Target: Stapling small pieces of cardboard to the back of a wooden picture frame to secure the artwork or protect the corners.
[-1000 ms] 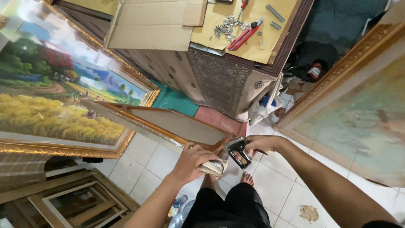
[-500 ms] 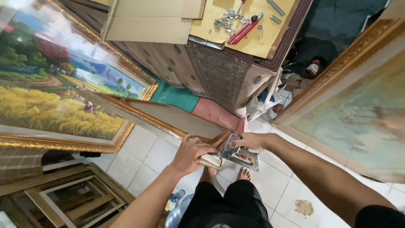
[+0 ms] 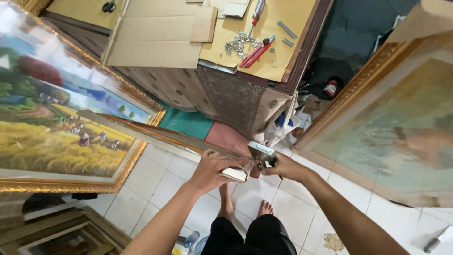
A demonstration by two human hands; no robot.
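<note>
paintings in gold frames fill the left and right sides, a long frame strip crosses the middle, its near end gripped by the left hand, and the right hand squeezes a small metal tool

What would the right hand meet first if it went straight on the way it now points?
The right hand holds a metal tool aimed left at the end of the long frame strip. That strip end, gripped by the left hand, probably comes first; depth is hard to judge.

Table: brown-rimmed wooden table under yellow paper.
On it: flat cardboard sheets, red-handled pliers, small metal fittings.
</note>
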